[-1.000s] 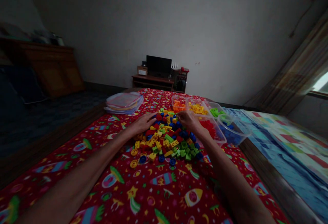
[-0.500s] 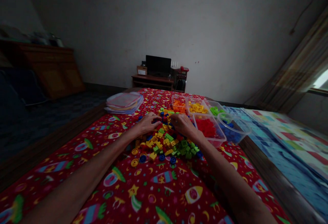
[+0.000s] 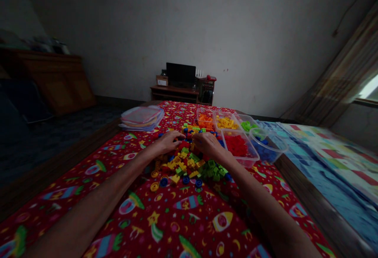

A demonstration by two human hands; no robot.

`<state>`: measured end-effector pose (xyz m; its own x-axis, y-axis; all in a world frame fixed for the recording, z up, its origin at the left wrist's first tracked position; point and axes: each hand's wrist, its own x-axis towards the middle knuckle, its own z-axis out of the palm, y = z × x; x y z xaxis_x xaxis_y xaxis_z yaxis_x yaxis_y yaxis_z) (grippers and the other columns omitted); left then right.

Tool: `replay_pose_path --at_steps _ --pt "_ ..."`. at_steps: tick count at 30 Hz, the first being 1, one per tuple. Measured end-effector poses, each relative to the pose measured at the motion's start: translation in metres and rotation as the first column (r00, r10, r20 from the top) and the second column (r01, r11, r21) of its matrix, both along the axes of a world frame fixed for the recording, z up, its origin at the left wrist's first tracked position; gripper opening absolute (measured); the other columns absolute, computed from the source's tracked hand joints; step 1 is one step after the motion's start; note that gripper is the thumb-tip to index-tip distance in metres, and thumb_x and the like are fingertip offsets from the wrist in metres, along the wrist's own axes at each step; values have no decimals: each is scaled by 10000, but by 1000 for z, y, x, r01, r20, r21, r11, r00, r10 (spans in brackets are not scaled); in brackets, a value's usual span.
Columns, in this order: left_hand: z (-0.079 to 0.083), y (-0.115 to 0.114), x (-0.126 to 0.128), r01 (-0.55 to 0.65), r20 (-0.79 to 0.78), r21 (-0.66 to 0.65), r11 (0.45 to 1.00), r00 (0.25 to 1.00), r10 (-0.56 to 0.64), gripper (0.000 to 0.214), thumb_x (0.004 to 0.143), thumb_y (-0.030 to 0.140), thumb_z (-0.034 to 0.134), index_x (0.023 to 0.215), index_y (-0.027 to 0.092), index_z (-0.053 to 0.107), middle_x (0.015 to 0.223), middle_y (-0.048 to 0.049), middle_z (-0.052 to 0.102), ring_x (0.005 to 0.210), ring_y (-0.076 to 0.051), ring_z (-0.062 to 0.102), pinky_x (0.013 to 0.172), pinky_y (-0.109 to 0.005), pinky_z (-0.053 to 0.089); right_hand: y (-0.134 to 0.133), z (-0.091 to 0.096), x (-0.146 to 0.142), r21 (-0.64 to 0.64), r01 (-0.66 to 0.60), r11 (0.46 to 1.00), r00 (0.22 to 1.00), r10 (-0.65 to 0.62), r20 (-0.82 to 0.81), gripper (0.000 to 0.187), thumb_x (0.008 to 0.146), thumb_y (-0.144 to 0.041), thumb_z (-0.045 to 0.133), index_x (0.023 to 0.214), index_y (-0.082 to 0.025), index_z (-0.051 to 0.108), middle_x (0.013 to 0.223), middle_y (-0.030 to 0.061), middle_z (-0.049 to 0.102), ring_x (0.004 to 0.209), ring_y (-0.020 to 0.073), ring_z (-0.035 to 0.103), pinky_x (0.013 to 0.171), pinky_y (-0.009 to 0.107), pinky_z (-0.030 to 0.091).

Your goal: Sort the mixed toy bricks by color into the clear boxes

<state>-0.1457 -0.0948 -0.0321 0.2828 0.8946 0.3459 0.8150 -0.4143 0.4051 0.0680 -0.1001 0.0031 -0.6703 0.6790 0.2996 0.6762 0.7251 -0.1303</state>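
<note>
A mixed heap of toy building bricks (image 3: pixel 183 163) in yellow, green, red and blue lies on the red patterned cloth. At the heap's left side my left hand (image 3: pixel 169 142) reaches among the bricks, with a gap between its thumb and curved fingers. My right hand (image 3: pixel 208 144) is over the heap's right part, fingers bent down and pressed together; whatever they hold is hidden. Green bricks (image 3: pixel 213 170) gather below my right wrist. Several round wheel-like pieces, including a yellow one (image 3: pixel 154 187) and a blue one (image 3: pixel 199 183), lie along the near edge.
Right of the heap stand clear tubs of red (image 3: pixel 236 146), yellow (image 3: pixel 226 123), orange (image 3: pixel 206 121) and green pieces (image 3: pixel 248 126). A round tub (image 3: pixel 273 151) holds blue ones. Stacked lids (image 3: pixel 141 118) lie at the back left. A bed (image 3: pixel 330 159) adjoins the table's right side.
My right hand has shifted slightly left and down over the heap. My left hand has moved only a little. The whole view has shifted slightly.
</note>
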Motion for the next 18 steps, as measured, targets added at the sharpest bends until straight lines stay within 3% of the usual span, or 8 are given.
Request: replay_pose_path --at_steps 6,11,15,18 --pt "3 -4 4 50 -19 -70 996 998 -52 187 719 325 592 807 186 681 869 -48 702 834 -202 634 802 -296 493 2 -8 -7 -31 -22 999 999 23 38 257 913 -290 464 937 -156 682 820 89 681 727 153 571 596 244 277" --pt "12 -9 9 19 128 -58 998 992 -11 197 708 338 589 818 196 668 875 -15 708 820 -188 632 793 -285 497 2 -10 -9 -26 -21 999 999 22 46 198 888 -234 495 920 -146 670 810 83 665 718 145 548 588 248 262" --pt "20 -12 10 49 263 -42 998 964 -36 299 755 427 548 879 186 675 921 -33 715 838 -197 640 792 -298 508 1 2 -1 -29 -16 999 998 14 -65 145 835 -165 523 862 -145 663 761 52 641 659 120 498 576 241 259" --pt "23 -11 1 24 243 -21 999 970 -19 324 764 421 528 925 183 678 948 -48 716 864 -209 646 809 -318 509 7 16 14 -24 58 998 988 -61 -143 144 832 -187 522 818 -142 657 720 38 626 617 108 472 562 234 267"
